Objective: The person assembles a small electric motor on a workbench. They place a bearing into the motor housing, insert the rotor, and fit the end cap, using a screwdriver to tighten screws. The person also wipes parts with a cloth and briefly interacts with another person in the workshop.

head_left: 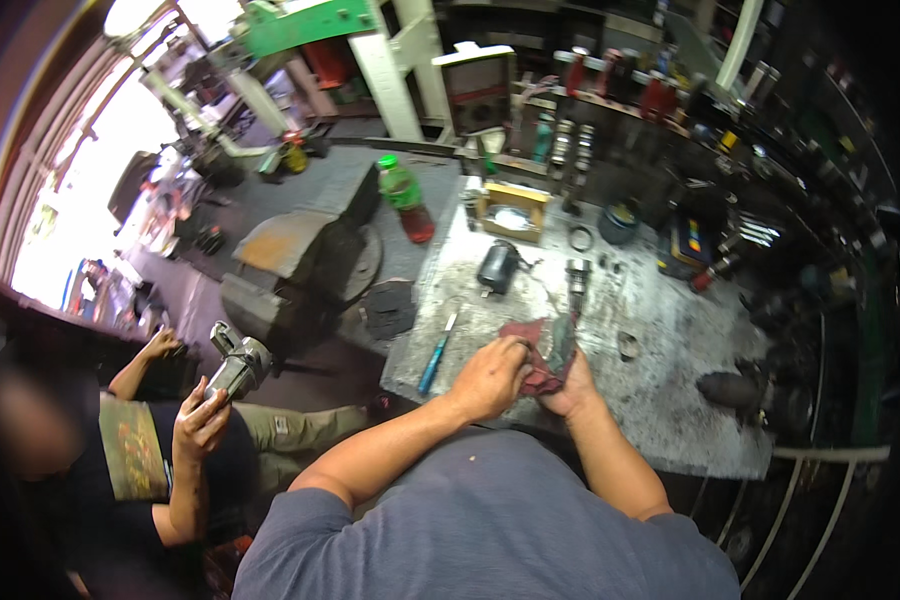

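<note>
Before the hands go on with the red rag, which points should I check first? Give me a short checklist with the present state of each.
1. Both hands on the red rag: ok; left hand and right hand grip it together.
2. Part wrapped inside the rag: cannot tell, only a dark piece shows.
3. Rag supported by the workbench: ok.
4. Blue-handled tool clear of the left hand: ok, it lies apart, near the bench edge.
5. Metal ring clear of the right hand: ok.
6. Nearby person's hand away from the bench: ok, it holds a metal part.
</note>
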A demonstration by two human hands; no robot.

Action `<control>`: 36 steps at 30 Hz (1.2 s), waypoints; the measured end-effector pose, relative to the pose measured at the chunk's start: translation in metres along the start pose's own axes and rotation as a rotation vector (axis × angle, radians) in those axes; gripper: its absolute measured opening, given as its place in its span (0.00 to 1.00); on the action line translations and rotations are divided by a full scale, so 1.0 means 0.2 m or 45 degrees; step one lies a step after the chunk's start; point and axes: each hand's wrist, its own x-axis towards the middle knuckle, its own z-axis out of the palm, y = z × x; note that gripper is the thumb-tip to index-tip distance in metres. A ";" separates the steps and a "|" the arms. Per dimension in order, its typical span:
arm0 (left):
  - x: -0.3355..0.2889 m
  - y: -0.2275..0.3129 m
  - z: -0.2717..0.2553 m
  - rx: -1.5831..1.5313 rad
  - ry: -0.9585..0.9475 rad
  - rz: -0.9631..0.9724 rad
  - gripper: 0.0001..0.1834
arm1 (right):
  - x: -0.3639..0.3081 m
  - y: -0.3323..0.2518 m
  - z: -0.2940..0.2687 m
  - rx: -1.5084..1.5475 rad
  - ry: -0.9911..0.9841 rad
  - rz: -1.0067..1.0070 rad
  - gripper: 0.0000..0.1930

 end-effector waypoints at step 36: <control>0.50 -1.11 -0.02 0.889 -0.584 -1.395 0.25 | -0.82 -0.51 -0.38 -2.468 0.821 -0.512 0.40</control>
